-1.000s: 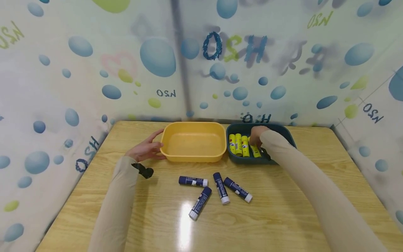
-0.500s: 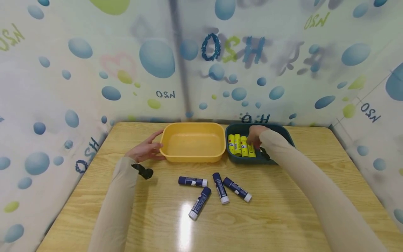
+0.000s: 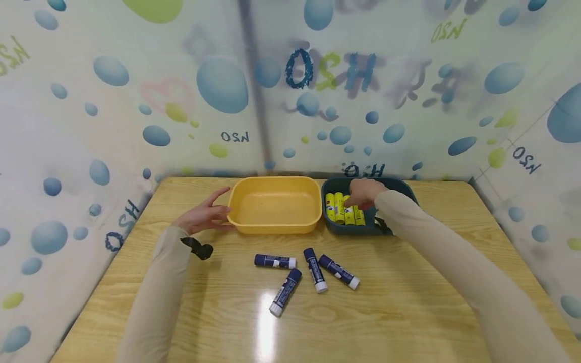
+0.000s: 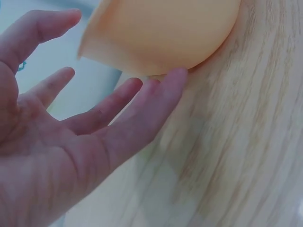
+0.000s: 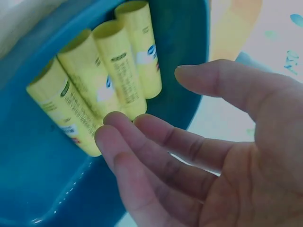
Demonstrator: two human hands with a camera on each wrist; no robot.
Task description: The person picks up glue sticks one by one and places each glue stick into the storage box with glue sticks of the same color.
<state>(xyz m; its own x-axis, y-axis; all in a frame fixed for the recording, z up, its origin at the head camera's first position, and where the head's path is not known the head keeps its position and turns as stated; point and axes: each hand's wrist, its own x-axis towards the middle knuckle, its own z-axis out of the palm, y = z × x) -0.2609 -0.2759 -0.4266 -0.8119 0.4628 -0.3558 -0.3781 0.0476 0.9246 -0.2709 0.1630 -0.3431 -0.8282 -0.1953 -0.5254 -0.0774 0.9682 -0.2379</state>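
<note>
Several yellow glue sticks (image 3: 339, 208) lie side by side in the left part of a dark teal bin (image 3: 333, 229). Over that bin is my right hand (image 3: 364, 193), its palm and loosely bent fingers showing in the right wrist view; nothing is held, and the fingertips are close to the yellow sticks (image 5: 75, 113). A yellow-orange bin (image 3: 274, 229) stands to the left, touching or nearly touching the teal one. Beside its left wall my left hand (image 3: 203, 216) is spread, with fingertips at the bin's lower edge (image 4: 161, 52), apparently touching it.
Several dark blue glue sticks with white ends, among them one lying crosswise (image 3: 275, 261), lie on the wooden table (image 3: 218, 312) in front of the bins. A patterned wall (image 3: 272, 116) rises right behind the table's back edge.
The rightmost yellow glue stick, tilted under my right hand earlier, now lies against the row, released. My right hand has lifted slightly and shifted left. My left hand stays by the yellow-orange bin.
</note>
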